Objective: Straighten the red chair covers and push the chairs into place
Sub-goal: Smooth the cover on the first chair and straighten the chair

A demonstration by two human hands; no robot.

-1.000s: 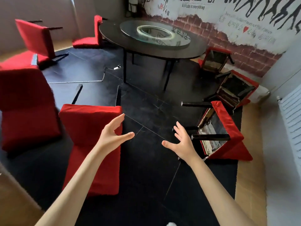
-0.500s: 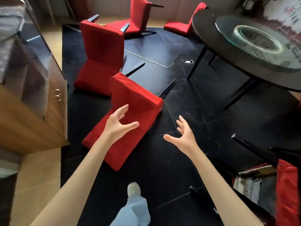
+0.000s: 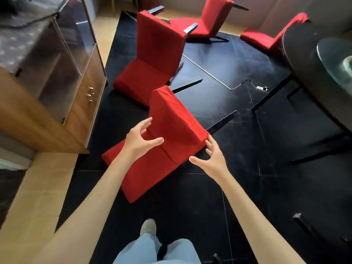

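Red fabric covers the nearest chair (image 3: 167, 141), tipped over on the black floor (image 3: 247, 178). Both hands spread empty — left hand (image 3: 138, 141) above it, right hand (image 3: 214, 159) beside its corner. Soft cover, probably a stiff, weighty frame — best gripped at the side edges.

Four red-covered chairs lie tipped over on the black floor. The nearest chair (image 3: 167, 141) lies right under both hands, its dark legs pointing away to the right. A second chair (image 3: 152, 60) lies just beyond it. Two more, one (image 3: 207, 20) and another (image 3: 270, 35), lie far past the hands.
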